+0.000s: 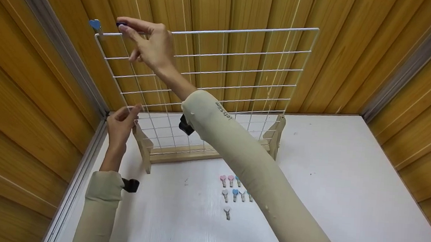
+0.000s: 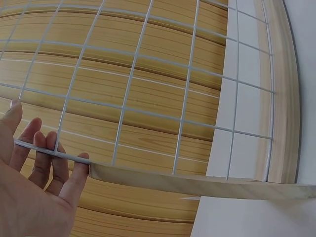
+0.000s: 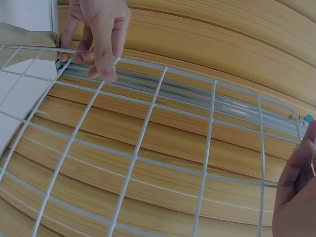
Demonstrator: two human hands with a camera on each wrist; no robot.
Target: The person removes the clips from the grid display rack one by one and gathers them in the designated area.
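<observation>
clip (image 1: pixel 121 24), dark, was pinched by the right hand (image 1: pixel 150 46) at the wire grid's (image 1: pixel 218 75) top bar; the left hand (image 1: pixel 120 124) grasped the grid's lower left edge.

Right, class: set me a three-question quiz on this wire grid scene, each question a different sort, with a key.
1. True or false: a blue heart clip already sits on the top left corner of the wire grid.
2. Multiple choice: the left hand holds (A) a loose clip, (B) the grid's left edge near the wooden stand, (C) nothing.
3. Fill in: the right hand pinches a dark clip at the grid's ____ wire.

Key: 1 true; 2 B; 3 top. Spare clips lie on the white table.
</observation>
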